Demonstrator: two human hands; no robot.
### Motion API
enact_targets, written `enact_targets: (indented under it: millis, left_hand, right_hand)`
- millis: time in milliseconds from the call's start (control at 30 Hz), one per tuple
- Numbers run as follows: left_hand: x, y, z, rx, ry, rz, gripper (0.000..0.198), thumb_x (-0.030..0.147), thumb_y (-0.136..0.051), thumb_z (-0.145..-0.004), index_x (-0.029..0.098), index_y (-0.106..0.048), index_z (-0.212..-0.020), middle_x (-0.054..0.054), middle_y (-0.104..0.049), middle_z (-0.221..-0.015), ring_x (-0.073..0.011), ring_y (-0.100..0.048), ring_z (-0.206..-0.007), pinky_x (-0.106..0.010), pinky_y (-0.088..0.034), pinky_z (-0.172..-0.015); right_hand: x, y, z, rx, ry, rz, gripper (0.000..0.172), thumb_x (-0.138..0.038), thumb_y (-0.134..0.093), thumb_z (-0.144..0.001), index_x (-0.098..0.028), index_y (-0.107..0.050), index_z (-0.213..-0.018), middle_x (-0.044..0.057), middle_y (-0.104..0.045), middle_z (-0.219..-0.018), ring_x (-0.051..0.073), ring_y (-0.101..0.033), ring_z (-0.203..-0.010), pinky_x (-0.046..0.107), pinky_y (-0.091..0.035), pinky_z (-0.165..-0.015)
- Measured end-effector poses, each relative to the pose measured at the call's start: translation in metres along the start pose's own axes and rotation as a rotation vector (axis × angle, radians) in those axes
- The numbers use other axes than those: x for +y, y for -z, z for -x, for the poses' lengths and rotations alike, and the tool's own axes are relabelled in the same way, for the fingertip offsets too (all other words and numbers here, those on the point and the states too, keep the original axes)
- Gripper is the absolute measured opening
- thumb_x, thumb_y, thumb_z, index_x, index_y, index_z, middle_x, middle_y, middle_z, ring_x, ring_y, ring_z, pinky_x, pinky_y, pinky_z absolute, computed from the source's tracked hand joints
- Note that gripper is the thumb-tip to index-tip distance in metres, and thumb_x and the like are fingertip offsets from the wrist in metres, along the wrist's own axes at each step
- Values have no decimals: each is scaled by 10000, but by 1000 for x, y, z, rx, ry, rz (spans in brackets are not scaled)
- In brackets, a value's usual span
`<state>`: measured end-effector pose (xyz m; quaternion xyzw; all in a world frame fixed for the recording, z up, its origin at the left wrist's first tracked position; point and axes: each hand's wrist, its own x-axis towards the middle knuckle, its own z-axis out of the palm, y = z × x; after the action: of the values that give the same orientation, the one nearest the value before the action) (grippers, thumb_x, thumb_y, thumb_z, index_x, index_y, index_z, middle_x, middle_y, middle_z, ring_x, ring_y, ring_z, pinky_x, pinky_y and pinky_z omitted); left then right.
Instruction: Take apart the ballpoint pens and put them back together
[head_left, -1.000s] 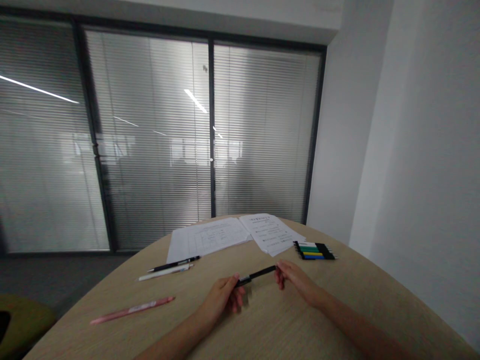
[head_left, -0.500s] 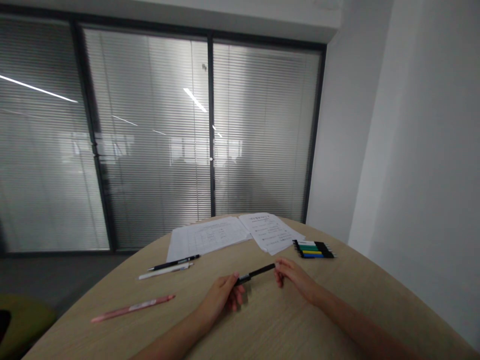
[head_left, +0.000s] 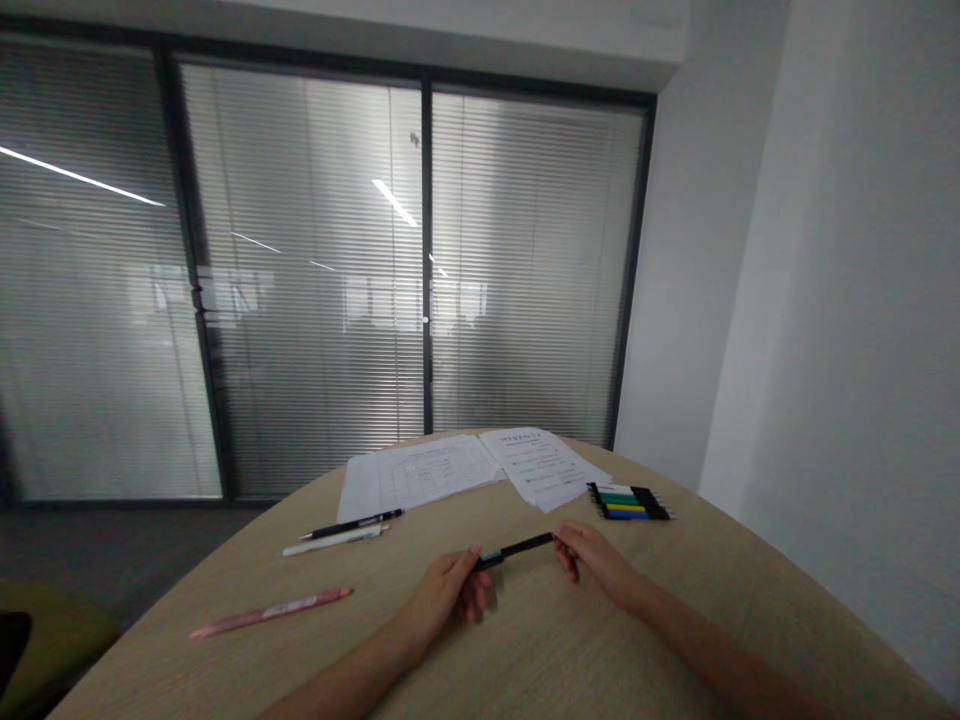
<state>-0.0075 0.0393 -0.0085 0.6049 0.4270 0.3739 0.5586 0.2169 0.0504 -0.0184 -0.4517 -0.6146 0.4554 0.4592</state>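
Head view: black pen (head_left: 517,549) spanned the gap between the two hands, almost level, one end in the left hand (head_left: 444,597) and the other at the right hand (head_left: 596,566). Left fingers (head_left: 471,590) curled around the end nearest them, over a pale band; right fingertips (head_left: 564,545) pinched the far end, so both hands were clamped on the pen. It appeared to be held just above the pale wood-grain table (head_left: 570,660), though contact could not be ruled out from this angle. Farther along the table lay printed paper sheets (head_left: 480,468), with a bundled pen set (head_left: 628,502) showing green, yellow and blue bands to their right. To the left lay a dark pen (head_left: 352,523) beside a white pen (head_left: 335,541), and a pink pen (head_left: 270,613) nearer the person. Sheet headings and pen labels were too small to read.
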Motion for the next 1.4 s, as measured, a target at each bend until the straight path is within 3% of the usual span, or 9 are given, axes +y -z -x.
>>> enact_targets:
  millis: [333,567,1067,1233,1400]
  left_hand:
    - [0,-1,0,1,7,-13,532,658,-404,-663,148,-537,-586,24,-543,-426,-78,-432,-347,-207,-262,-402]
    - [3,-1,2,-5,5,-10,541,671,-413,-646,146,-532,-585,25,-538,-414,-79,-441,-340,-207,-265,-399]
    - [-2,-1,-2,-15,4,-1,556,681,-411,-638,141,-532,-585,34,-535,-410,-70,-435,-328,-201,-270,-386]
    - [-2,-1,-1,1,7,-5,528,648,-402,-675,145,-529,-581,30,-534,-416,-74,-436,-338,-204,-266,-390]
    - [0,-1,1,-6,-1,-16,506,624,-410,-691,145,-536,-589,27,-542,-422,-78,-439,-343,-207,-274,-398]
  right_hand:
    - [9,2,-4,-31,59,-85,373,-552,-465,-708,-179,-464,-727,-46,-484,-517,100,-451,-432,234,-357,-420]
    - [14,4,-6,25,-31,10,458,-625,-414,-692,-178,-436,-595,-68,-401,-429,64,-351,-345,198,-257,-336]
    - [11,5,-5,-46,48,-101,315,-485,-503,-705,-176,-458,-668,-58,-469,-489,81,-433,-412,209,-341,-401]
    - [12,4,-6,14,8,-86,439,-606,-431,-697,-171,-465,-652,-61,-445,-450,74,-399,-367,205,-310,-362]
    - [8,4,-4,-5,-4,-25,436,-600,-469,-671,-174,-447,-577,-71,-425,-413,65,-385,-350,205,-304,-374]
